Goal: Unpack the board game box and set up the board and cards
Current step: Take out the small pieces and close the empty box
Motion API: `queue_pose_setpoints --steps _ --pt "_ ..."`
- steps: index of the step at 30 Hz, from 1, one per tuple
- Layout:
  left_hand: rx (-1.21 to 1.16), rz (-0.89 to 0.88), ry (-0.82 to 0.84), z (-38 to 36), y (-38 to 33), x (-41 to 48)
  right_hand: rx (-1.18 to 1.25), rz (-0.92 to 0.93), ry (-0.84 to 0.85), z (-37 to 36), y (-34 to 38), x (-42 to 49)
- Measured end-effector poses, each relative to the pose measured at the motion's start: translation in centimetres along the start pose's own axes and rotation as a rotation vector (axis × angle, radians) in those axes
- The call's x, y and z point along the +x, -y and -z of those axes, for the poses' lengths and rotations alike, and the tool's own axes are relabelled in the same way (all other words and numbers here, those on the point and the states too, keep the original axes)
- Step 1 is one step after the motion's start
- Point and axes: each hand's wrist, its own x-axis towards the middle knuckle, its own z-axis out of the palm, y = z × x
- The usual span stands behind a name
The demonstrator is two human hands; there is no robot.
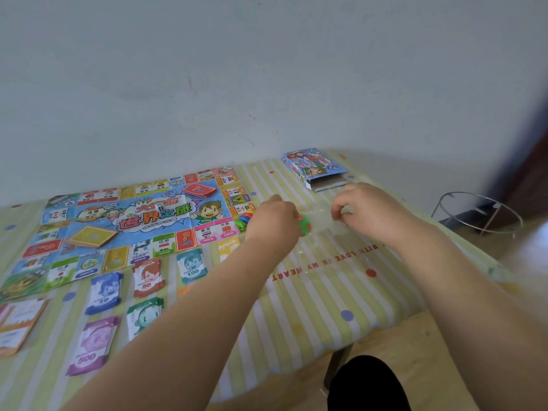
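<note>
Left hand [277,216], right hand [370,209] pinch crinkly clear bag [319,217].

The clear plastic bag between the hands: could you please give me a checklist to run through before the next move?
1. Left hand and right hand both pinch the clear plastic bag: ok.
2. Bag opened: cannot tell.
3. Red and green pieces kept together at the left hand: ok.
4. Board spread flat: ok.
5. Red card deck and yellow card deck placed on the board: ok.
6. Box emptied: cannot tell.
</note>
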Motion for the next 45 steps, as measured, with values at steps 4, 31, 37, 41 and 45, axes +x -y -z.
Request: queue_pose_setpoints --steps 4,31,37,41,45 --pt "-0.034 0.012 -0.034 -0.2 0.0 0.1 0.004 -0.056 0.106 0.3 0.2 -0.9" --pt "-0.515 0.185 -0.187 3.4 3.2 -3.5 1.212 -0.333 0.085 2.2 6.5 0.9" --pt "-0.729 0.243 -0.179 5.9 4.2 -4.2 1.234 -0.251 0.221 2.3 8.3 1.3" --pt "-1.067 0.253 -0.063 8.0 4.1 -4.7 1.134 -0.234 0.241 1.5 9.5 1.5" --pt "-1.2 0.336 0.031 8.7 3.8 -5.1 1.118 -0.201 0.28 1.1 10.2 1.6"
